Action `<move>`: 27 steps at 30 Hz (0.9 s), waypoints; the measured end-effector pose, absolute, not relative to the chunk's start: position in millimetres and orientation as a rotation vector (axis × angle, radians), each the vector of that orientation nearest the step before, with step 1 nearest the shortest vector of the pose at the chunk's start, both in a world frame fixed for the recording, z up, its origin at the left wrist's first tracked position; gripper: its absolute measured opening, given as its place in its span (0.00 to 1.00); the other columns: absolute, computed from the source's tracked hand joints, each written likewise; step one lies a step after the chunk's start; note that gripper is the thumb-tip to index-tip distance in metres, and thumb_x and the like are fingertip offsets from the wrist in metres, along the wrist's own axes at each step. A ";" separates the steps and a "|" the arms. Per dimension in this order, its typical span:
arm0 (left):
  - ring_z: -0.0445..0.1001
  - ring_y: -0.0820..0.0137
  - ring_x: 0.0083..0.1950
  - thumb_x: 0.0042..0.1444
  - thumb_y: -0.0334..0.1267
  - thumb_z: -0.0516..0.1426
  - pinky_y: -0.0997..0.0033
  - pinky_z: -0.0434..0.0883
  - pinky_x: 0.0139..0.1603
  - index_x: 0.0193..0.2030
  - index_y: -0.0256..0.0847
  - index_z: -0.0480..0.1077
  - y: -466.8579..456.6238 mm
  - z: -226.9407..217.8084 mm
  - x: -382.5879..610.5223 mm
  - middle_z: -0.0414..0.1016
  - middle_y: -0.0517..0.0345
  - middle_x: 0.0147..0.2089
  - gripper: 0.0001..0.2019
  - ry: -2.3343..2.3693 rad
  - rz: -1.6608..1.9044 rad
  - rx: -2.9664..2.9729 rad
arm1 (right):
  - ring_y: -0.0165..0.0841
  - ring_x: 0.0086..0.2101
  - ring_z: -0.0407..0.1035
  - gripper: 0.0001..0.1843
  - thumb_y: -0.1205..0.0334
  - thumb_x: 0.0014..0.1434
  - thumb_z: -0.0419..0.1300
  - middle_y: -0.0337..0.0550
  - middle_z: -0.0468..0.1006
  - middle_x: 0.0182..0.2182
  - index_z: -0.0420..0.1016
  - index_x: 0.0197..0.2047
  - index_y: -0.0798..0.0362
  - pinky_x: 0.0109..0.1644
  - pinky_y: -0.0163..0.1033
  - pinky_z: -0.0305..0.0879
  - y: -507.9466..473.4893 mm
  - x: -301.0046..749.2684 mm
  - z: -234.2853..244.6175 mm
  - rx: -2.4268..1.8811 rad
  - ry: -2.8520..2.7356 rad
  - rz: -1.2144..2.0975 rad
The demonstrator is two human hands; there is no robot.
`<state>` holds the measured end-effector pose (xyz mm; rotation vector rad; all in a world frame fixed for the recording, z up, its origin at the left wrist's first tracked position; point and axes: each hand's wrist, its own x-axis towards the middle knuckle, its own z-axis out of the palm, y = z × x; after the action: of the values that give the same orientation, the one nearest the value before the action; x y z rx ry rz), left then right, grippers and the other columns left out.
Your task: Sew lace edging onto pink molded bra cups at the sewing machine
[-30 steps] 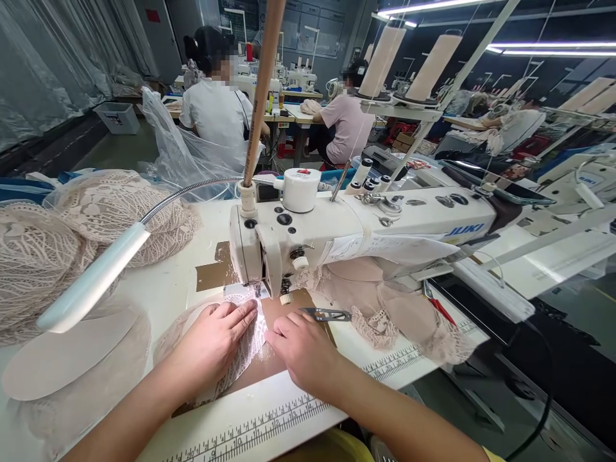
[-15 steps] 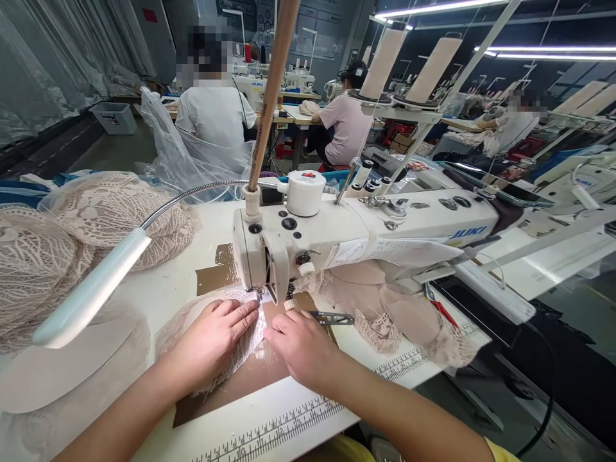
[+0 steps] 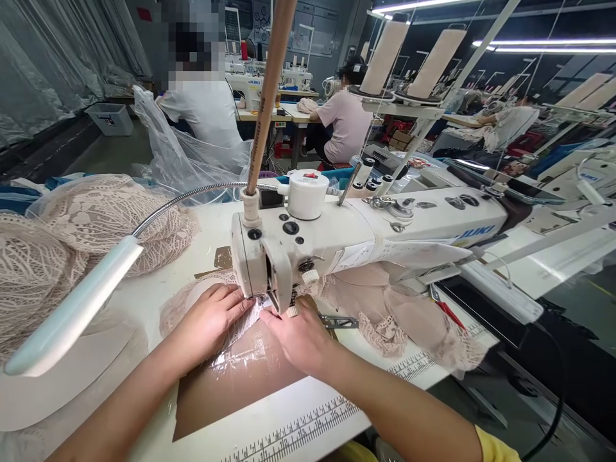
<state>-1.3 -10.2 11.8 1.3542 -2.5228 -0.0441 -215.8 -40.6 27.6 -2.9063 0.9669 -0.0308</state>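
My left hand (image 3: 208, 325) lies flat, fingers stretched out, on a strip of pale lace (image 3: 239, 331) right in front of the needle of a white sewing machine (image 3: 337, 237). My right hand (image 3: 299, 337) presses down on the brown taped patch (image 3: 231, 385) beside the lace, its fingertips at the presser foot. The needle itself is hidden behind the machine head. Metal thread snips (image 3: 341, 321) lie just right of my right hand.
Heaps of beige lace (image 3: 86, 224) fill the left of the table; more lace pieces (image 3: 414, 327) lie under the machine arm. A gooseneck lamp (image 3: 72, 308) crosses the left front. Thread cones (image 3: 385, 54) stand behind. Other people (image 3: 341, 122) sit sewing at tables beyond.
Both hands have slid forward toward the needle, pushing the lace further under the machine head. More of the brown patch shows in front of them.
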 end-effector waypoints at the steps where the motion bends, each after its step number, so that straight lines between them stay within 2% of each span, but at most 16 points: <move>1: 0.70 0.57 0.50 0.60 0.26 0.49 0.55 0.69 0.47 0.55 0.44 0.70 -8.4 12.5 -2.4 0.76 0.47 0.50 0.20 -2.520 -0.056 1.340 | 0.40 0.41 0.66 0.24 0.77 0.51 0.53 0.50 0.75 0.40 0.69 0.51 0.54 0.42 0.43 0.57 -40.9 -216.1 27.2 -2.905 0.966 -0.041; 6: 0.69 0.59 0.52 0.63 0.28 0.47 0.55 0.68 0.51 0.56 0.43 0.69 -1.7 17.2 -9.4 0.75 0.48 0.53 0.18 -2.566 -0.121 1.273 | 0.41 0.43 0.66 0.23 0.75 0.53 0.53 0.51 0.75 0.43 0.70 0.52 0.53 0.45 0.43 0.60 -42.7 -215.6 25.0 -2.883 0.956 -0.120; 11: 0.71 0.60 0.47 0.62 0.27 0.48 0.57 0.69 0.47 0.49 0.42 0.73 -6.8 14.4 -6.9 0.77 0.48 0.45 0.16 -2.536 -0.155 1.300 | 0.40 0.42 0.67 0.26 0.76 0.54 0.52 0.51 0.75 0.44 0.68 0.56 0.52 0.46 0.44 0.62 -42.3 -215.4 20.7 -2.846 1.004 -0.195; 15: 0.71 0.61 0.45 0.61 0.28 0.50 0.58 0.69 0.46 0.51 0.44 0.72 -12.1 8.2 -2.8 0.77 0.50 0.42 0.16 -2.506 -0.153 1.305 | 0.40 0.42 0.67 0.28 0.76 0.53 0.51 0.50 0.75 0.44 0.69 0.57 0.51 0.44 0.43 0.63 -42.2 -218.2 14.8 -2.875 0.987 -0.246; 22: 0.71 0.61 0.45 0.58 0.28 0.52 0.60 0.68 0.47 0.53 0.46 0.71 -16.1 5.5 -1.1 0.76 0.51 0.46 0.18 -2.486 -0.140 1.342 | 0.39 0.40 0.67 0.26 0.76 0.52 0.52 0.48 0.76 0.43 0.73 0.52 0.49 0.44 0.42 0.63 -44.3 -220.8 11.8 -2.844 0.983 -0.312; 27: 0.71 0.61 0.47 0.57 0.25 0.51 0.60 0.67 0.47 0.52 0.46 0.71 -16.1 6.2 -1.9 0.75 0.52 0.48 0.19 -2.495 -0.140 1.360 | 0.38 0.41 0.67 0.27 0.77 0.52 0.52 0.49 0.74 0.45 0.72 0.53 0.49 0.44 0.41 0.62 -44.6 -221.1 11.9 -2.824 0.980 -0.343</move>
<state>-1.9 -16.1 6.2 1.3603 -2.4951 -0.1395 -221.1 -44.6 11.9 -2.8242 0.9802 -0.3433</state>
